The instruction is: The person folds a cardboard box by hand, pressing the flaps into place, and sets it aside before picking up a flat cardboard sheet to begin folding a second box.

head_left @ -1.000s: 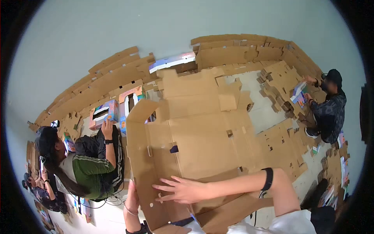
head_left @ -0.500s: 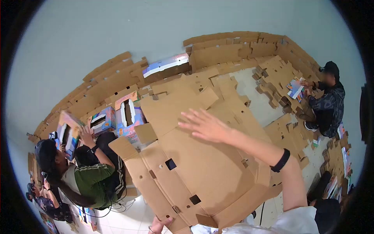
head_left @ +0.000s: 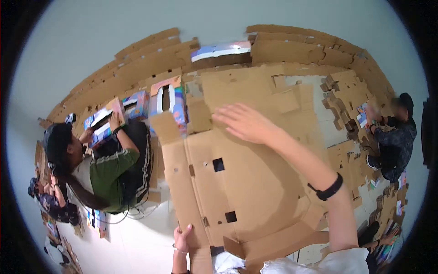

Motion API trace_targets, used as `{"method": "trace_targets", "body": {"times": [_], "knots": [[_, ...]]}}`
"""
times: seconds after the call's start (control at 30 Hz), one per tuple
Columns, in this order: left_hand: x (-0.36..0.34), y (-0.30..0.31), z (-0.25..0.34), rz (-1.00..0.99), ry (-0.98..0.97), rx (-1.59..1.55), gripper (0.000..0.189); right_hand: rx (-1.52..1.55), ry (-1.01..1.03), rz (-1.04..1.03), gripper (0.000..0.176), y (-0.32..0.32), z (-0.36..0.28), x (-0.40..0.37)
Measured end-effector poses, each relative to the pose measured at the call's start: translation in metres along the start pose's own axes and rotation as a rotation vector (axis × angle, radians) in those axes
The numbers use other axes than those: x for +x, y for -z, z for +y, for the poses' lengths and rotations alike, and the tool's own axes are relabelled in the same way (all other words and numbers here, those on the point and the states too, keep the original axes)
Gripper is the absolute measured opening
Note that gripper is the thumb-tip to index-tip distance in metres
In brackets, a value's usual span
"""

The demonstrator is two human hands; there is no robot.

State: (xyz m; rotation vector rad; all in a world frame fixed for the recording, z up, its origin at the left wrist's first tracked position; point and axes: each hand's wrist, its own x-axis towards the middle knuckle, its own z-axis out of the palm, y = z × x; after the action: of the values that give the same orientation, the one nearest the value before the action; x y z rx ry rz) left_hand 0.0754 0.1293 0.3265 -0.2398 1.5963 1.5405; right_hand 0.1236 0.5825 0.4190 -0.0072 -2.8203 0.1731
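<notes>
Brown creased cardboard sheet (head_left: pixel 260 182) with square cut-outs lies opened out before the person, its left edge pinched in the narrow grip of the left hand (head_left: pixel 182 239). The right hand (head_left: pixel 244 123) is wide open over its far part; contact cannot be told. Print on the colourful slotted carton (head_left: pixel 168 102) beyond is too small to read. Open white floor (head_left: pixel 137 246) borders the left edge; cardboard panels (head_left: pixel 296 52) line the pale wall (head_left: pixel 219 18).

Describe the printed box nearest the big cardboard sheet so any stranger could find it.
Start at the big cardboard sheet. Beyond its left flap sits the printed box. Unlike its two neighbours, whose slots slant, its slot runs nearly straight ahead.
</notes>
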Motion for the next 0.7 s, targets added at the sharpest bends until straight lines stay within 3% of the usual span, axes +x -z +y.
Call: {"method": "trace_targets", "body": {"times": [0.13, 0.2, 0.3, 0.33, 0.4, 0.47, 0.5, 0.6, 0.63, 0.7], "knots": [[0.003, 0.003, -0.016, 0.006, -0.073, 0.072, 0.021, 0.108, 0.05, 0.021, 0.042, -0.081, -0.029, 0.035], [-0.003, 0.0, -0.014, 0.05, -0.082, 0.026, 0.02, 0.056, -0.022, -0.048, 0.041, -0.104, -0.033, 0.035], [0.009, 0.016, -0.031, 0.171, -0.1, 0.151, 0.02, 0.269, -0.041, -0.029, 0.042, -0.058, -0.033, 0.025], [-0.003, -0.007, -0.006, 0.17, -0.121, 0.114, 0.022, 0.242, -0.058, -0.062, 0.042, -0.027, -0.028, 0.012], [0.004, 0.006, -0.008, 0.062, -0.141, 0.029, 0.019, 0.198, -0.077, -0.008, 0.041, 0.034, -0.012, -0.016], [0.008, 0.008, -0.003, -0.017, -0.19, 0.068, 0.02, 0.053, -0.293, 0.182, 0.045, 0.069, 0.016, -0.067], [0.014, 0.013, -0.008, -0.031, -0.204, 0.073, 0.02, 0.043, -0.293, 0.177, 0.045, 0.074, 0.032, -0.092], [0.023, 0.019, -0.02, -0.052, -0.193, 0.102, 0.019, -0.037, -0.781, 0.264, 0.053, 0.034, 0.091, -0.173], [0.023, 0.017, -0.02, -0.049, -0.204, 0.088, 0.018, -0.039, -0.785, 0.265, 0.053, 0.023, 0.1, -0.192], [0.023, 0.015, -0.015, -0.043, -0.215, 0.081, 0.017, 0.277, -0.936, -0.372, 0.052, 0.003, 0.106, -0.214]]}}
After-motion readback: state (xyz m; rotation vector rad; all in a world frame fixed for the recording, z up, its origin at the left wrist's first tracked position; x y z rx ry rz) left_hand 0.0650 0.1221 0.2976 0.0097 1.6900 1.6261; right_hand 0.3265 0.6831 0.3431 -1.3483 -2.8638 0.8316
